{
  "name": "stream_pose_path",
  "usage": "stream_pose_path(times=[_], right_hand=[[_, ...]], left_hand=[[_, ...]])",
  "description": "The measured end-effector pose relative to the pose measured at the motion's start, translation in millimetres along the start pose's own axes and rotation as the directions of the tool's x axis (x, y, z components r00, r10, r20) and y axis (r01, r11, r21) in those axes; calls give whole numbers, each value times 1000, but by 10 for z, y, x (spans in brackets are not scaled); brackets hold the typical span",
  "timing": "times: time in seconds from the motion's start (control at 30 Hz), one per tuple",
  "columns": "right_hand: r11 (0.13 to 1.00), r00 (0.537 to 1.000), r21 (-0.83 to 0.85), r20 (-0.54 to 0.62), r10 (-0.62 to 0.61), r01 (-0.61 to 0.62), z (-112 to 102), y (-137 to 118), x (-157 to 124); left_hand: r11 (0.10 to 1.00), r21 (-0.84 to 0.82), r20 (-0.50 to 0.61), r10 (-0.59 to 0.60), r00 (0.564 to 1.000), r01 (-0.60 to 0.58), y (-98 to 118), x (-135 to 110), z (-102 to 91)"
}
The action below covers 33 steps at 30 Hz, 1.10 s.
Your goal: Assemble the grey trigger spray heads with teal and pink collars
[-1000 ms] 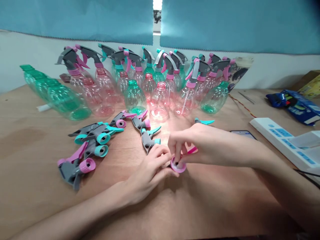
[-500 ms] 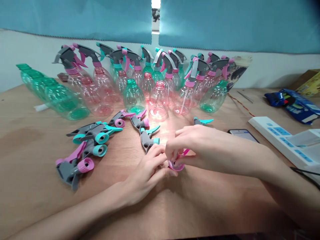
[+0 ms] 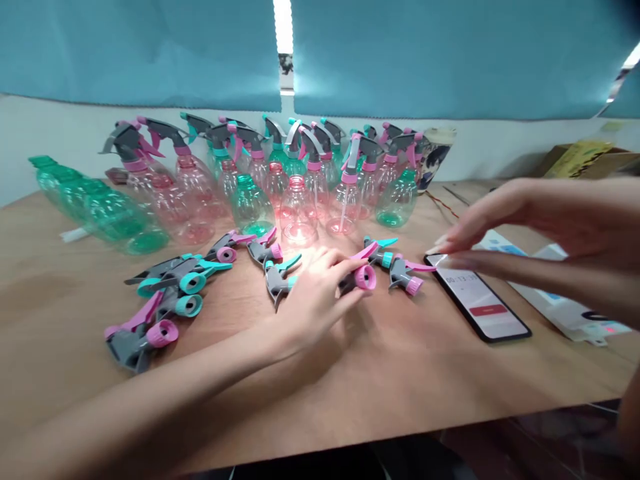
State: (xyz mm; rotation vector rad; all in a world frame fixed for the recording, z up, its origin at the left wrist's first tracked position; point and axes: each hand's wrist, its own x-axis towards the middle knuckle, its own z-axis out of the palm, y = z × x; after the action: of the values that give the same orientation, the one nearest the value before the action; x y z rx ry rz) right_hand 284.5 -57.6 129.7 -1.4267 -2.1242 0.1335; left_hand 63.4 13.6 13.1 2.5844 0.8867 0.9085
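My left hand (image 3: 313, 293) rests on the wooden table (image 3: 380, 380), its fingers closed round a grey spray head with a pink collar (image 3: 361, 275). My right hand (image 3: 520, 223) hovers flat, fingers stretched out, holding nothing. Its fingertips are just above the top end of a phone (image 3: 477, 303) whose screen is lit. Another grey-and-pink spray head (image 3: 406, 276) and a grey-and-teal one (image 3: 379, 248) lie between the two hands.
Several loose spray heads (image 3: 170, 293) lie on the left. Pink and green bottles (image 3: 295, 193), some with heads fitted, stand at the back; green bottles (image 3: 100, 207) lie far left. A white box (image 3: 560, 293) and cartons sit on the right.
My right hand let go of the pink-collared spray head and swung right to above the phone. My left hand keeps that head. The view has shifted right.
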Motion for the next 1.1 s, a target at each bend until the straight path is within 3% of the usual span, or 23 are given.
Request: stream_pose_path(times=[0.13, 0.27, 0.4, 0.57, 0.63, 0.77, 0.9, 1.03, 1.1], right_hand=[[1000, 998, 19, 54, -19, 18, 14, 79, -195], [1000, 997, 9, 80, 2, -3, 50, 132, -308], [999, 982, 30, 190, 24, -30, 178, 112, -280], [997, 943, 74, 331, -24, -1, 442, -99, -80], [996, 924, 88, 379, -49, 17, 585, -190, -16], [980, 863, 159, 472, -182, 119, 925, -357, 51], [977, 798, 194, 575, -182, 83, 1241, -605, 121], [966, 729, 252, 649, -216, 62, 1504, -814, 220], [963, 718, 260, 657, -229, 70, 1594, -834, 260]], left_hand=[[993, 102, 88, 47, 995, -56, 48, 138, 263], [990, 91, 160, 94, 983, -109, 81, -101, 250], [996, 72, 150, 47, 988, -58, 101, -507, -62], [987, 127, 82, -105, 991, 95, 43, -999, -635], [949, 229, 52, -233, 971, 215, -17, -1206, -872], [790, 404, -161, -434, 886, 460, -192, -1628, -1235], [702, 473, -202, -502, 841, 532, -346, -1909, -1368], [709, 466, -177, -511, 841, 529, -375, -1980, -1369], [719, 475, -123, -516, 848, 507, -345, -1979, -1375]])
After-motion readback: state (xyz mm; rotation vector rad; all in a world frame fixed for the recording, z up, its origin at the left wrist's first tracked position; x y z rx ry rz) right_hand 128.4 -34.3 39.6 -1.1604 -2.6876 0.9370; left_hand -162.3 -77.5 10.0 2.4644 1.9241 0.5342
